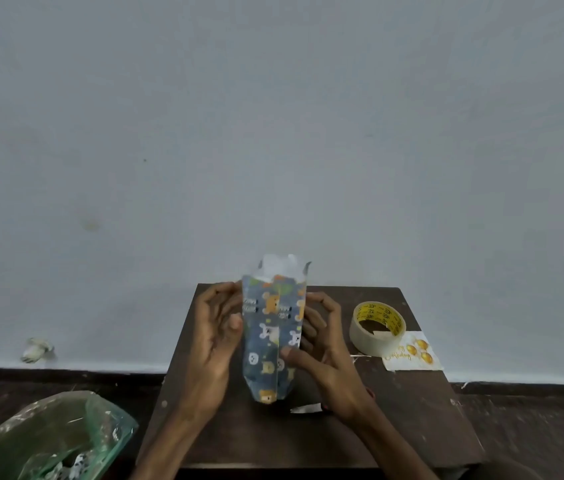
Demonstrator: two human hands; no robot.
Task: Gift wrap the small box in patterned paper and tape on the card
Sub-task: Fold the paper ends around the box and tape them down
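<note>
Dark counter (412,427), grey wall (273,133); left hand (214,344) and right hand (325,355) grips pinch the paper-wrapped box (270,337) upright; tape roll (375,327) beside card (415,355).

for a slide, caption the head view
Left hand and right hand grip a blue animal-print paper parcel; beige tape roll, white card nearby
</note>
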